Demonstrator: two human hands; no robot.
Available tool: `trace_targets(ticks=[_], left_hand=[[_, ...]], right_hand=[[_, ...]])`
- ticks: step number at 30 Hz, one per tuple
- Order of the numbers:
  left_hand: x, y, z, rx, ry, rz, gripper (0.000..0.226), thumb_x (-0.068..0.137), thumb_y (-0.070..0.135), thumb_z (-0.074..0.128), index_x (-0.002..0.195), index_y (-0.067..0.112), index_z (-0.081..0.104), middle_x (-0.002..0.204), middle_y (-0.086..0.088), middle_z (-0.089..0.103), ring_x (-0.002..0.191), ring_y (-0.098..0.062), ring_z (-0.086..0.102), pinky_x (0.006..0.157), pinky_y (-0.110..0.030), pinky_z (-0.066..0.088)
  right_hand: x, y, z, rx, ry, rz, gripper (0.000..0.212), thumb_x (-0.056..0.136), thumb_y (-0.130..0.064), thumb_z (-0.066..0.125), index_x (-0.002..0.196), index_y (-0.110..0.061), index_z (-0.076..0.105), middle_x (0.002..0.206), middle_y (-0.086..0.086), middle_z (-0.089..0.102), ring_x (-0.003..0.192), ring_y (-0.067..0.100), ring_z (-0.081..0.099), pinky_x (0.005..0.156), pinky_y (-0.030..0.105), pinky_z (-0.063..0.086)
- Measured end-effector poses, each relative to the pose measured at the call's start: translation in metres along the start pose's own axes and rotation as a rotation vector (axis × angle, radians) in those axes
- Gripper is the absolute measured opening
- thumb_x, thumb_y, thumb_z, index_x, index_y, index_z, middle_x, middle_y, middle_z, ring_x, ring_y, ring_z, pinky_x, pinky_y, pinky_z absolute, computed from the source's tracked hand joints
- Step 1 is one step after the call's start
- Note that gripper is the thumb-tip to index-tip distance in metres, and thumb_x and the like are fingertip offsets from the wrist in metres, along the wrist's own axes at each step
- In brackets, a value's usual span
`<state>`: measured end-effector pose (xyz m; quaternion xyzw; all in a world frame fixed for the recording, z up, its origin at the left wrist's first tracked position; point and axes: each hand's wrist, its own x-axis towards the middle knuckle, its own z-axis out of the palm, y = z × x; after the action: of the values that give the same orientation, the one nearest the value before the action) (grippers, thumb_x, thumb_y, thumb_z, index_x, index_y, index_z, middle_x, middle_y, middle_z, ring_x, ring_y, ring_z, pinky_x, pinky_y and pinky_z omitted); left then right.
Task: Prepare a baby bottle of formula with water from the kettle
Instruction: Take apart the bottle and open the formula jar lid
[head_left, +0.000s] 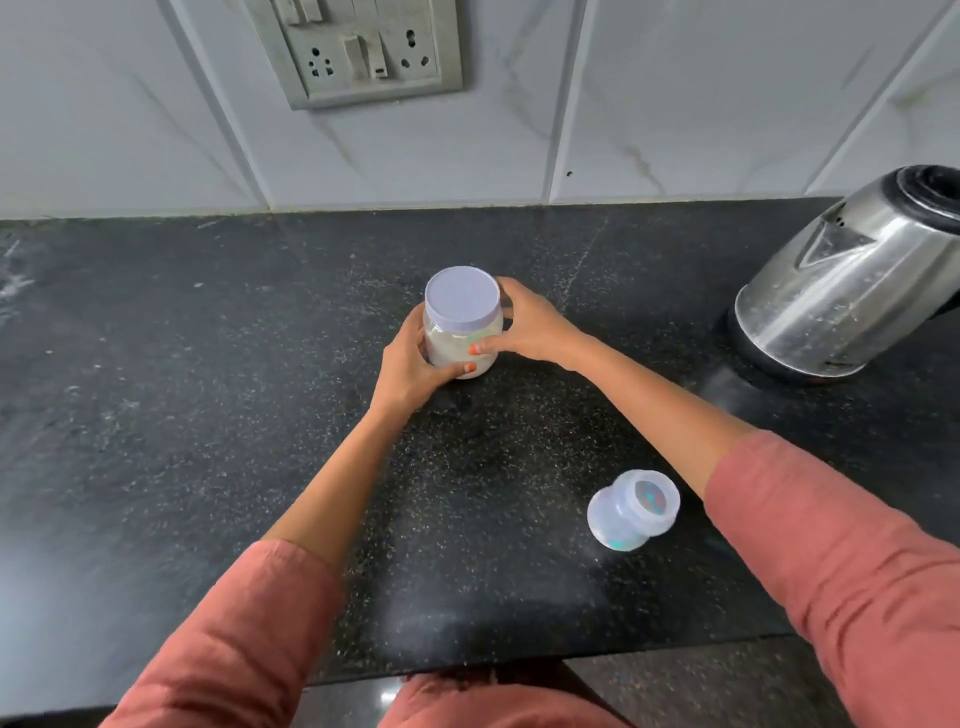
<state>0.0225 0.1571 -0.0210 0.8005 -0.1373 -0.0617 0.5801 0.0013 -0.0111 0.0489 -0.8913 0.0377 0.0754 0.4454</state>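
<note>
A lidded jar (462, 332) of white powder is gripped by curled fingers of both the left hand (410, 366) and right hand (527, 325); a capped baby bottle (632, 509) stands on the table (208, 364).

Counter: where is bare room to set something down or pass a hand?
Widest bare stretch of counter: left of the jar. A smaller patch lies between jar and kettle. Crowded at the jar, gripped by the left hand and right hand, and by the baby bottle beside the right forearm.

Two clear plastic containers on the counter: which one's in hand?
The lilac-lidded jar, mid-counter: left hand and right hand both grip its sides. The baby bottle near the front edge is untouched.
</note>
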Motion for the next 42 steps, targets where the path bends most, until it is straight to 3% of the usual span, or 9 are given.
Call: trace_targets(ticks=[8,14,19,24,29,33,36,39,42], left_hand=[[-0.047,0.029,-0.013,-0.032,-0.038,0.046,0.093,0.060,0.015,0.086,0.138,0.020,0.036,0.117,0.023,0.050,0.105,0.012,0.051,0.084,-0.003,0.041],[-0.105,0.031,-0.016,-0.025,-0.105,0.015,0.095,0.057,0.019,0.087,0.136,0.031,0.036,0.121,0.020,0.051,0.106,0.018,0.048,0.086,-0.003,0.041],[-0.138,0.018,-0.013,-0.021,-0.120,-0.033,0.095,0.056,0.022,0.088,0.136,0.031,0.036,0.127,0.013,0.052,0.113,0.005,0.050,0.093,-0.012,0.041],[-0.160,0.011,-0.011,-0.017,-0.122,-0.066,0.088,0.051,0.040,0.086,0.120,0.053,0.033,0.119,0.030,0.048,0.107,0.024,0.044,0.086,0.001,0.036],[-0.168,0.012,-0.010,-0.028,-0.133,-0.069,0.084,0.049,0.055,0.079,0.118,0.062,0.031,0.125,0.029,0.047,0.117,0.013,0.045,0.095,-0.010,0.038],[-0.168,0.015,-0.009,-0.030,-0.148,-0.048,0.087,0.057,0.036,0.082,0.122,0.055,0.026,0.136,0.012,0.045,0.123,0.006,0.043,0.099,-0.013,0.035],[-0.168,0.018,-0.006,-0.062,-0.156,-0.020,0.095,0.058,0.021,0.085,0.131,0.039,0.027,0.141,0.003,0.041,0.126,0.003,0.040,0.103,-0.013,0.033],[-0.165,0.022,-0.002,-0.097,-0.145,-0.012,0.108,0.050,0.025,0.088,0.139,0.014,0.028,0.141,-0.003,0.039,0.127,-0.004,0.039,0.104,-0.014,0.032],[-0.163,0.026,0.004,-0.150,-0.132,0.002,0.112,0.044,0.027,0.091,0.137,0.009,0.031,0.135,-0.003,0.044,0.121,-0.003,0.044,0.099,-0.011,0.036]], right_hand=[[-0.058,-0.029,-0.005,-0.041,0.032,-0.043,0.084,0.064,-0.018,0.081,0.133,-0.013,0.034,0.137,0.005,0.043,0.120,0.018,0.043,0.091,0.027,0.036],[-0.117,-0.030,0.015,-0.025,0.028,-0.001,0.084,0.062,-0.020,0.083,0.131,-0.017,0.036,0.133,0.003,0.044,0.120,0.017,0.044,0.095,0.032,0.040],[-0.145,-0.023,0.037,-0.031,0.009,0.050,0.089,0.060,-0.023,0.084,0.133,-0.018,0.034,0.135,0.003,0.042,0.123,0.019,0.042,0.102,0.042,0.040],[-0.162,-0.016,0.055,-0.031,0.012,0.090,0.087,0.060,-0.021,0.083,0.132,-0.020,0.034,0.136,0.003,0.040,0.123,0.018,0.042,0.101,0.042,0.041],[-0.168,-0.015,0.062,-0.006,0.010,0.103,0.090,0.061,-0.019,0.082,0.134,-0.019,0.031,0.137,0.003,0.037,0.125,0.018,0.040,0.101,0.045,0.042],[-0.170,-0.015,0.061,-0.040,0.004,0.092,0.091,0.061,-0.022,0.082,0.135,-0.021,0.029,0.139,0.002,0.036,0.126,0.016,0.038,0.102,0.033,0.037],[-0.171,-0.021,0.061,-0.098,0.005,0.070,0.096,0.061,-0.033,0.081,0.139,-0.021,0.024,0.142,0.001,0.033,0.129,0.019,0.033,0.101,0.035,0.034],[-0.169,-0.035,0.058,-0.256,0.058,0.039,0.098,0.065,-0.044,0.075,0.142,-0.019,0.018,0.146,0.000,0.027,0.131,0.023,0.025,0.099,0.037,0.032],[-0.164,-0.052,0.059,-0.483,0.066,0.006,0.090,0.068,-0.054,0.068,0.138,-0.019,0.026,0.139,0.000,0.034,0.126,0.025,0.031,0.085,0.037,0.037]])
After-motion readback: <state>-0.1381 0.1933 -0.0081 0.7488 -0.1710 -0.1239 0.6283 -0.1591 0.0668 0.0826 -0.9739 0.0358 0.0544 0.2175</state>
